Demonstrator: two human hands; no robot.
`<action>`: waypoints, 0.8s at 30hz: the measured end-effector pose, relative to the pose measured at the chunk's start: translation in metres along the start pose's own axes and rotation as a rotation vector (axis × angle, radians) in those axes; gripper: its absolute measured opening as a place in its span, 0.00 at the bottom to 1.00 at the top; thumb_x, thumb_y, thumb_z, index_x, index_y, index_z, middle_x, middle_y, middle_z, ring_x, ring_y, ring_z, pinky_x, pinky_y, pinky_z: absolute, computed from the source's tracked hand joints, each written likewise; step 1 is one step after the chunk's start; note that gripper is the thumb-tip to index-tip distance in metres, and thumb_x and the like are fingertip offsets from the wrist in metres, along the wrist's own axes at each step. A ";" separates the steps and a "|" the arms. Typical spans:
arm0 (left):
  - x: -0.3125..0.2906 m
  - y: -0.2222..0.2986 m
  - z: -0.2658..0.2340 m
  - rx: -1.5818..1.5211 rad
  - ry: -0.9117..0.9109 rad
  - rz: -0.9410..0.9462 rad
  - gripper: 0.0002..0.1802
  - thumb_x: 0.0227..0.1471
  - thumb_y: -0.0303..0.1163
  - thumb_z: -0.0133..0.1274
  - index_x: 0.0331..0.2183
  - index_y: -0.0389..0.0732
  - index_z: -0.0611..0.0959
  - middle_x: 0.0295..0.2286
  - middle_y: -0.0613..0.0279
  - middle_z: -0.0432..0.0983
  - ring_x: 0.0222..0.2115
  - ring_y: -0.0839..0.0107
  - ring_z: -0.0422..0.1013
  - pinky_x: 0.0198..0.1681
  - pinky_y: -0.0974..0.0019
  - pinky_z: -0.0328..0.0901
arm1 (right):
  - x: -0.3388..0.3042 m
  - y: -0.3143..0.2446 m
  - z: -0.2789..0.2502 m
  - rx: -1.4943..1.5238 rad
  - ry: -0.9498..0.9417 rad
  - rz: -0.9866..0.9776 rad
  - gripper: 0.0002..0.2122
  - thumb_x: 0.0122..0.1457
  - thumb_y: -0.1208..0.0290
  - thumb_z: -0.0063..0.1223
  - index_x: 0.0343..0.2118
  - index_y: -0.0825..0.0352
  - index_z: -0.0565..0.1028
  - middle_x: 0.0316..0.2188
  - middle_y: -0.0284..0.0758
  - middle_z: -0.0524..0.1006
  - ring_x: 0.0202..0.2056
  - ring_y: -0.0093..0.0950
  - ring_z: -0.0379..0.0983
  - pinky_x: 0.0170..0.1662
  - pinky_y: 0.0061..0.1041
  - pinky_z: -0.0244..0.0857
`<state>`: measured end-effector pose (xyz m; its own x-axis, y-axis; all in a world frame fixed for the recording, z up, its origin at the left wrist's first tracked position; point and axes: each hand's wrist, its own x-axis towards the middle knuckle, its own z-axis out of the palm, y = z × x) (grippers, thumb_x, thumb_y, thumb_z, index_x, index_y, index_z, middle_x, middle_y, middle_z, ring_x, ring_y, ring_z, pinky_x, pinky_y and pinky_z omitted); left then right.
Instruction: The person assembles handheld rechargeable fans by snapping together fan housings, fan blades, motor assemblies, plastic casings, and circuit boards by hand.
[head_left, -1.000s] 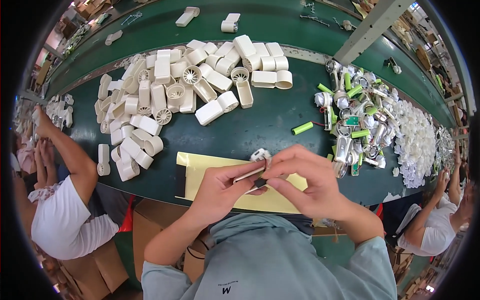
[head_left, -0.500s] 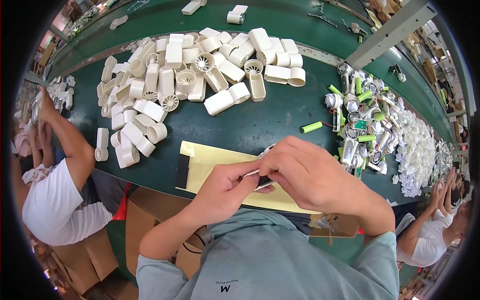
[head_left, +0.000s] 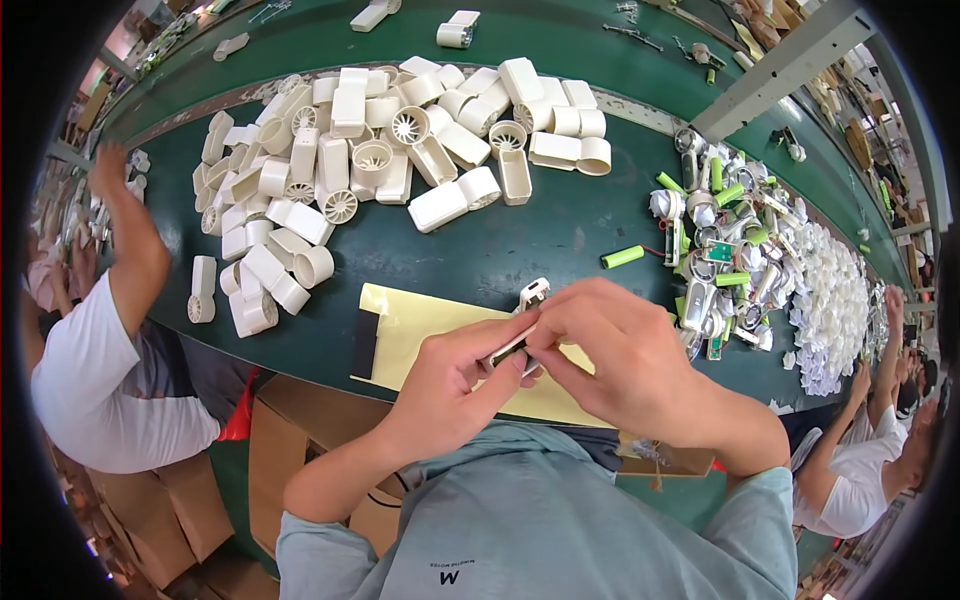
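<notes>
Over the near edge of the bench, my left hand (head_left: 445,378) is closed around a slim white plastic housing (head_left: 534,293). One rounded end with small openings sticks out beyond the fingers, and a dark gap shows along its side. My right hand (head_left: 625,350) is closed too, its thumb and fingertips pinching the same housing from the right. Much of the piece is covered by my fingers. Beneath both hands lies a yellow sheet (head_left: 405,318) with a black strip on its left end.
White plastic fan shells (head_left: 350,110) are heaped at the back left. To the right sits a pile of parts with green battery cells (head_left: 733,278), beside many small whitish pieces (head_left: 830,290). One green cell (head_left: 623,257) lies apart. A metal post (head_left: 790,70) rises behind. People work on both sides.
The housing's rounded end now shows above my fingers, and my right hand has shifted slightly. At left, a co-worker's arm has moved; at right, another person's arm is raised.
</notes>
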<state>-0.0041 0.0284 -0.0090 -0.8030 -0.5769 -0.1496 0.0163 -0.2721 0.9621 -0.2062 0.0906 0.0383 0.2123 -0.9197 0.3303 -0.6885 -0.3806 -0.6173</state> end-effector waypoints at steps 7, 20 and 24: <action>0.001 0.003 0.007 0.150 0.025 0.019 0.23 0.60 0.17 0.47 0.56 0.33 0.78 0.49 0.47 0.80 0.42 0.70 0.79 0.44 0.69 0.74 | 0.011 -0.011 -0.019 -0.190 -0.166 0.193 0.14 0.51 0.76 0.64 0.34 0.70 0.67 0.31 0.41 0.73 0.35 0.43 0.73 0.32 0.40 0.71; 0.000 0.004 -0.010 -0.131 0.033 -0.028 0.20 0.61 0.17 0.49 0.55 0.31 0.79 0.45 0.50 0.81 0.39 0.66 0.80 0.37 0.67 0.76 | 0.008 0.033 -0.028 0.388 0.069 0.278 0.19 0.54 0.66 0.71 0.44 0.65 0.73 0.40 0.32 0.72 0.40 0.25 0.71 0.42 0.27 0.69; 0.001 0.009 -0.011 -0.377 -0.106 -0.132 0.18 0.60 0.20 0.54 0.53 0.31 0.80 0.46 0.50 0.80 0.39 0.63 0.81 0.35 0.67 0.76 | -0.015 0.043 0.002 0.922 -0.162 0.585 0.28 0.71 0.49 0.40 0.63 0.68 0.65 0.57 0.37 0.70 0.51 0.26 0.70 0.54 0.27 0.65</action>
<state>0.0021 0.0165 -0.0028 -0.8693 -0.4413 -0.2228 0.1107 -0.6130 0.7823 -0.2380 0.0881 0.0053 0.1576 -0.9573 -0.2425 0.0543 0.2536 -0.9658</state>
